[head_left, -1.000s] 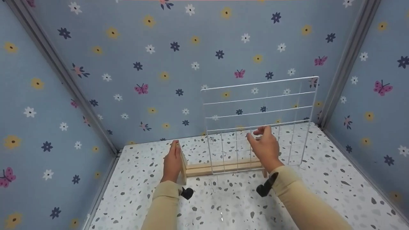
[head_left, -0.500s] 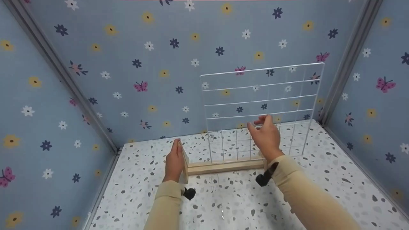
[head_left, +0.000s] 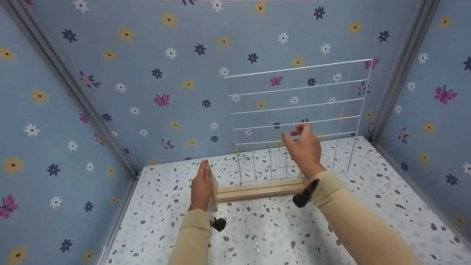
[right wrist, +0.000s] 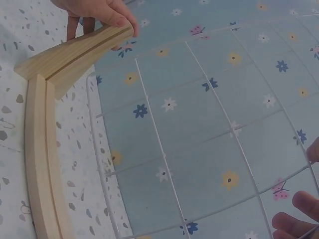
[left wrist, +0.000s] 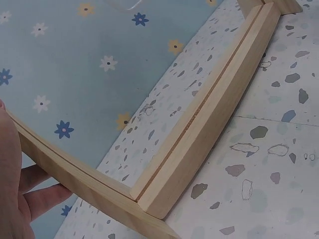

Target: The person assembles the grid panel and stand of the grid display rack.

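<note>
I see the white wire grid panel [head_left: 294, 106] up in the right hand [head_left: 304, 149], whose thumb and fingers are nearly closed about its wires, with most of the mesh rising above those fingertips. The panel's lower edge hangs below that hand; in the right wrist view it shows beside the pale wooden grooved crossbar [head_left: 261, 191], with a gap between. To the left of the right fingers, the left hand [head_left: 201, 186] has the bar's flat wooden end upright [left wrist: 92, 184] pinched, thumb on one face and fingers round the other, with little space between. From those left fingers I follow the crossbar away and down to a second wooden end piece [left wrist: 279, 6], below the right hand. Under both hands lies a white, grey-speckled terrazzo-patterned tabletop [head_left: 272, 235]; beyond the fingertips stands a light-blue floral wall [head_left: 243, 22].
</note>
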The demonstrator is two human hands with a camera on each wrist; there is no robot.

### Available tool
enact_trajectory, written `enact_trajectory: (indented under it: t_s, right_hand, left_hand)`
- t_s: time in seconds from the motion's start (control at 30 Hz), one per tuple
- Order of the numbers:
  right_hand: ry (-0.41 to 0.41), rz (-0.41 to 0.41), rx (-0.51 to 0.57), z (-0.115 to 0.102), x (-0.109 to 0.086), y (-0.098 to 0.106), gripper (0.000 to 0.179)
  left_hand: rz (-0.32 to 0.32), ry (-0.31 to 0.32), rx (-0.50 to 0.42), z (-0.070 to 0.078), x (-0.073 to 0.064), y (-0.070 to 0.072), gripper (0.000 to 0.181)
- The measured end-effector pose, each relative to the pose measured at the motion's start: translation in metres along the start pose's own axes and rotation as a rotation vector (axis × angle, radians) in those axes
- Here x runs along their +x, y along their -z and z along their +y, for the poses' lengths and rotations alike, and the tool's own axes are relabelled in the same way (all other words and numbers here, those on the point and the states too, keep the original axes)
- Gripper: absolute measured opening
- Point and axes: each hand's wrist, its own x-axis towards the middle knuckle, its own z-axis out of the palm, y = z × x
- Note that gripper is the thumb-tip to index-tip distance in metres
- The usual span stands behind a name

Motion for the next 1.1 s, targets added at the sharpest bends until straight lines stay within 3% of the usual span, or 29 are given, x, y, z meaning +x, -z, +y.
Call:
enact_trajectory:
  t_s: [0.27, 0.5, 0.7, 1.1]
  right_hand:
    - [-0.021, -0.011, 0.011, -0.015, 0.007, 0.001, 0.058]
    - [0.017, 0.027, 0.013, -0.024, 0.010, -0.001, 0.054]
    - [0.009, 0.013, 0.025, -0.027, 0.011, -0.004, 0.055]
    - [0.034, 0.035, 0.032, -0.041, 0.015, -0.012, 0.053]
  left_hand:
    - [-0.006, 0.036, -0.001, 0.003, 0.001, 0.004, 0.047]
    - [-0.018, -0.002, -0.023, 0.001, -0.002, 0.005, 0.045]
    - [-0.043, 0.027, -0.042, 0.002, -0.003, 0.004, 0.045]
    - [-0.028, 0.024, -0.078, 0.006, -0.008, 0.005, 0.043]
